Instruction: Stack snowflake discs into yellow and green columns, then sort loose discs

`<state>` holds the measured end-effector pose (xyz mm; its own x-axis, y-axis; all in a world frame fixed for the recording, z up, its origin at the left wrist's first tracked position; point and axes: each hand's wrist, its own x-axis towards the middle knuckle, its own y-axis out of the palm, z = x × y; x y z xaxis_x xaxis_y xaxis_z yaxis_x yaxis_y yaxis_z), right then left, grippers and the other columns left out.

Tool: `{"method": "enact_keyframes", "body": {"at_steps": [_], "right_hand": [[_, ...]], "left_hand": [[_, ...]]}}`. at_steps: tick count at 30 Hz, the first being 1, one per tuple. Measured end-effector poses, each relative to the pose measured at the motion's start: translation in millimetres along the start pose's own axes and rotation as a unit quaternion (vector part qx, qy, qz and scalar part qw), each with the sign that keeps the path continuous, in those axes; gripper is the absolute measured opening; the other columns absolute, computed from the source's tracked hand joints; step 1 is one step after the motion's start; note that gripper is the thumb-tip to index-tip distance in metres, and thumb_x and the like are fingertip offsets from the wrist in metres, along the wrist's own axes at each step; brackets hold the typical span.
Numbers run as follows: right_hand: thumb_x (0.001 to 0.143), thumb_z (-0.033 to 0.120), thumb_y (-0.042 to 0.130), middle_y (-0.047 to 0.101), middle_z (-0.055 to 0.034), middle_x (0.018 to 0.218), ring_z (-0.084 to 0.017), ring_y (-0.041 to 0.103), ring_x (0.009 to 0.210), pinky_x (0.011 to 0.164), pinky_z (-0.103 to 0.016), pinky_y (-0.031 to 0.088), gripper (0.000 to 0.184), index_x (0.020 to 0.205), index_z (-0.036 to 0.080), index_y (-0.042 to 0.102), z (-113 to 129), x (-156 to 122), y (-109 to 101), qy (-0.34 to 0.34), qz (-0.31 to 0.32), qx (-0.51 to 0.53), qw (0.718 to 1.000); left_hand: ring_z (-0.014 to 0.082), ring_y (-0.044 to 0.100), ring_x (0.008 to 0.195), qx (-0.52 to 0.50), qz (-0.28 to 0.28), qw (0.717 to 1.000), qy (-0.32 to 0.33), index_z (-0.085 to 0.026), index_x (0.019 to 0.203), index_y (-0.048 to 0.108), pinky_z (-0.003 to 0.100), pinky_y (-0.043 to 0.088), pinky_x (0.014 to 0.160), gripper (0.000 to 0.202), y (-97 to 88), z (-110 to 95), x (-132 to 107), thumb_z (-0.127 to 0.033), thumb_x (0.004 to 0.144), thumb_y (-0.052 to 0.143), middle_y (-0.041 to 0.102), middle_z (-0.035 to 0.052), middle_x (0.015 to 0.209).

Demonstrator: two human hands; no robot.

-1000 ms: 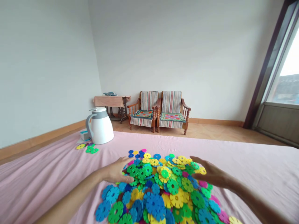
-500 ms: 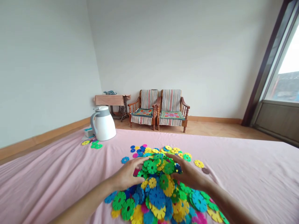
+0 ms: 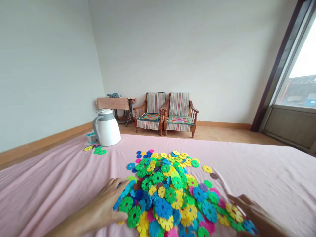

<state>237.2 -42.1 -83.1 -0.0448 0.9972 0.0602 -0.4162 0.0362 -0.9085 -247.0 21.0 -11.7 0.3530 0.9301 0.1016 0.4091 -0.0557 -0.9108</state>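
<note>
A heap of notched, flower-shaped plastic discs (image 3: 163,208) in green, blue, yellow and pink spreads over a pink cloth (image 3: 266,174). At the heap's left edge lies my left hand (image 3: 108,202), fingers and thumb apart, cupped beside blue and green discs. My right hand (image 3: 256,210) is at the right edge, thumb and fingers spread around a yellow disc (image 3: 234,212) and a blue disc (image 3: 249,226). Neither hand has a disc lifted. Some fingertips of the right hand are hard to see.
A white and grey jug (image 3: 108,130) stands at the back left. A small box (image 3: 92,137) and a few loose green discs (image 3: 100,150) lie beside it. Past the cloth are two wooden chairs (image 3: 179,108), a covered sewing table (image 3: 113,103) and a door (image 3: 291,125).
Both hands have moved from the middle of the heap out to its sides and nearer to me, the left one leftward, the right one rightward. The view has shifted slightly.
</note>
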Motion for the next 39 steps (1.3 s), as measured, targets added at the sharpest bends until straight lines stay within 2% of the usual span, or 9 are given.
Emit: {"method": "enact_keyframes", "body": {"at_steps": [4,8,15,20,25,28,31,35,39], "right_hand": [[0.062,0.044,0.064,0.054,-0.0102,0.126,-0.037,0.043,0.121,0.096,-0.048,0.041,0.071,0.13,0.033,0.047,56,7,11,-0.066,-0.014,0.052,0.996],[0.058,0.039,0.068,0.048,-0.0101,0.133,-0.038,0.038,0.124,0.1,-0.049,0.034,0.087,0.138,0.028,0.035,106,22,25,-0.122,0.013,0.07,0.99],[0.053,0.034,0.069,0.047,-0.0152,0.13,-0.039,0.037,0.121,0.098,-0.051,0.031,0.099,0.142,0.021,0.025,164,54,44,-0.1,0.037,0.073,0.992],[0.062,0.023,0.062,0.054,-0.0155,0.121,-0.033,0.049,0.109,0.094,-0.046,0.036,0.081,0.137,0.018,0.032,184,77,64,-0.096,-0.061,0.1,0.988],[0.062,0.008,0.053,0.065,-0.0098,0.105,-0.025,0.059,0.098,0.082,-0.034,0.046,0.063,0.123,0.021,0.045,202,111,67,-0.052,-0.058,0.187,0.979],[0.062,0.009,0.053,0.067,-0.0067,0.095,-0.021,0.062,0.089,0.078,-0.031,0.049,0.061,0.121,0.018,0.045,219,130,59,-0.039,-0.033,0.263,0.963],[0.066,0.012,0.054,0.066,-0.005,0.095,-0.018,0.063,0.086,0.077,-0.03,0.05,0.062,0.126,0.019,0.041,231,138,46,-0.078,-0.021,0.306,0.949],[0.072,0.015,0.053,0.063,-0.0085,0.104,-0.02,0.06,0.093,0.08,-0.035,0.049,0.054,0.126,0.02,0.042,229,121,27,-0.128,-0.067,0.257,0.955],[0.079,0.021,0.051,0.061,-0.0077,0.112,-0.022,0.055,0.104,0.089,-0.038,0.045,0.04,0.118,0.024,0.05,222,77,19,-0.244,-0.063,0.188,0.949]], "left_hand": [[0.037,0.035,0.124,-0.046,0.088,0.993,0.06,-0.034,0.137,0.033,0.046,0.032,0.101,0.098,7.1,-11,-2,-0.049,0.051,0.077,0.043,0.0087,0.136],[0.0412,0.016,0.133,-0.057,0.138,0.988,0.041,-0.039,0.14,0.018,0.056,0.021,0.104,0.105,22.5,-35,-11,-0.052,0.053,0.076,0.023,0.0067,0.148],[0.0401,0.016,0.133,-0.066,0.073,0.995,0.03,-0.039,0.139,0.025,0.057,0.018,0.107,0.095,56.4,-46,5,-0.054,0.058,0.072,0.029,0.0045,0.146],[0.0263,0.044,0.122,-0.119,-0.049,0.991,0.026,-0.027,0.124,0.051,0.037,0.033,0.104,0.053,57.5,-40,35,-0.024,0.072,0.06,0.054,0.0043,0.126],[0.0227,0.059,0.102,-0.19,-0.095,0.976,0.046,-0.021,0.101,0.062,0.032,0.044,0.091,0.027,33.6,-31,72,-0.026,0.077,0.051,0.066,0.004,0.103],[0.0207,0.066,0.072,-0.24,-0.072,0.968,-0.005,-0.016,0.106,0.058,0.031,0.053,0.067,0.034,17.5,-27,88,-0.035,0.079,0.051,0.068,0.0046,0.082],[0.0198,0.066,0.072,-0.311,-0.057,0.949,-0.012,-0.014,0.115,0.052,0.029,0.054,0.06,0.046,5.2,-25,94,-0.04,0.077,0.054,0.067,0.0074,0.093],[0.0213,0.066,0.083,-0.351,-0.06,0.935,0.002,-0.012,0.102,0.059,0.032,0.055,0.068,0.038,0.1,-20,94,-0.04,0.078,0.052,0.065,0.0109,0.101],[0.0203,0.066,0.075,-0.265,-0.096,0.959,-0.005,-0.013,0.101,0.061,0.032,0.055,0.064,0.036,7.2,-14,93,-0.039,0.082,0.047,0.068,0.009,0.09]]}}
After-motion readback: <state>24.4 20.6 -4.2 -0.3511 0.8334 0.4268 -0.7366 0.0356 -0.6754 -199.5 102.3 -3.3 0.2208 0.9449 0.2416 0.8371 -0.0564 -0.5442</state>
